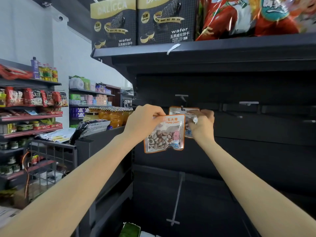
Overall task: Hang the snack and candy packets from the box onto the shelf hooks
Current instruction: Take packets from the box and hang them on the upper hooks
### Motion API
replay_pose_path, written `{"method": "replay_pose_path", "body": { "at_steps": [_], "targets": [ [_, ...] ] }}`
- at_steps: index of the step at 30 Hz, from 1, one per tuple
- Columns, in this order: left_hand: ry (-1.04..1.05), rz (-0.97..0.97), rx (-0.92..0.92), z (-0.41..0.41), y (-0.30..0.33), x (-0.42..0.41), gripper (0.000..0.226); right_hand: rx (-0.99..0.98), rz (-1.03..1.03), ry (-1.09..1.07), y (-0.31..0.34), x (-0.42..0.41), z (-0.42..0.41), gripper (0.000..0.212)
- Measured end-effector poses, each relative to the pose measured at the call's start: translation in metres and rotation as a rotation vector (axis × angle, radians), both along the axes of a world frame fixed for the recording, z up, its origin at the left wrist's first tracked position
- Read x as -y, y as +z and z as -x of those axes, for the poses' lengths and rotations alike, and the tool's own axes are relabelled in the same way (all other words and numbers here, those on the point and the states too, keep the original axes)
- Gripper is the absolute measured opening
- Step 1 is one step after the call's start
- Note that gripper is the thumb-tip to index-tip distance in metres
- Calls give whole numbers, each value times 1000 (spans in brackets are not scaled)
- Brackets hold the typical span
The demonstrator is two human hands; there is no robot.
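My left hand [143, 120] pinches the top left corner of an orange-edged stone candy packet [165, 134] and holds it up in front of the dark shelf back. Behind it a second stone candy packet [177, 111] hangs on a hook [182, 108]. My right hand [202, 124] has its fingers curled around the hook's white tip [195, 119], just right of the held packet's top edge. The hanging packet's lower part is hidden by my right hand and the front packet.
Another hook with a label tab [181, 96] sits above, more hooks [244, 103] to the right, and a long one [177, 199] below. Wafer boxes [164, 21] and red snack bags [248, 16] stand on the upper shelf. A green packet [130, 230] shows at the bottom edge.
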State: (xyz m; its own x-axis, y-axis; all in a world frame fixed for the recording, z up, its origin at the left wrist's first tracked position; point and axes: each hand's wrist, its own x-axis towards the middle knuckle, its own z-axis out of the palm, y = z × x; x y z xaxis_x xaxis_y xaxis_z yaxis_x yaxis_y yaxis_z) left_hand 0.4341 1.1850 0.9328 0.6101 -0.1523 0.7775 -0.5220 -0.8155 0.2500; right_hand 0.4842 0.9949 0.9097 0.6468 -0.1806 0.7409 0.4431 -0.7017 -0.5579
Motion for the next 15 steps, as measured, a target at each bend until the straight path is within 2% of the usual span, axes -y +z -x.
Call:
{"method": "replay_pose_path", "body": {
  "at_steps": [3,5,7,10,15],
  "targets": [
    [-94,73,4,4,3,7,14,176,-155,201,2,5,31,19],
    [-152,128,4,6,5,15,12,144,-176,432,2,8,48,19],
    [-176,154,4,5,7,24,11,104,-115,541,3,9,56,17],
    [-193,214,26,1,7,36,9,164,-108,544,6,5,57,36],
    [-139,234,226,-5,-5,42,26,239,-242,383,4,-1,51,22]
  ]
}}
